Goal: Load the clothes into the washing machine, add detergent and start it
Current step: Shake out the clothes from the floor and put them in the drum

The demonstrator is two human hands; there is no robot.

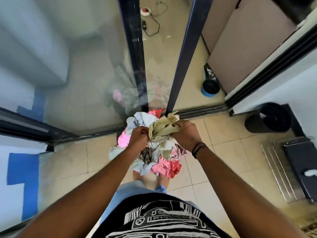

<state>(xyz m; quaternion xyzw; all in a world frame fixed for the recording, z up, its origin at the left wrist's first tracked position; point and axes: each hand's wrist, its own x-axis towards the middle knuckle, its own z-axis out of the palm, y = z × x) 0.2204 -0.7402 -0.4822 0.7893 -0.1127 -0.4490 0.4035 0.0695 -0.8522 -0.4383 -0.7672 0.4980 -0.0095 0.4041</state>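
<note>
1. We grip the bundle of clothes (pixel 154 145) with both hands, above the tiled floor (pixel 214 152).
2. Left hand (pixel 139 139): fingers curled into the fabric.
3. Right hand (pixel 186 134): fingers clenched on a beige garment (pixel 163 129), beside the glass door (pixel 85 83).

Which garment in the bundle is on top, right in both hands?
The beige garment. Left hand and right hand both grip it at the top of the bundle, while the pale blue and pink-red pieces sit behind or hang below.
</note>
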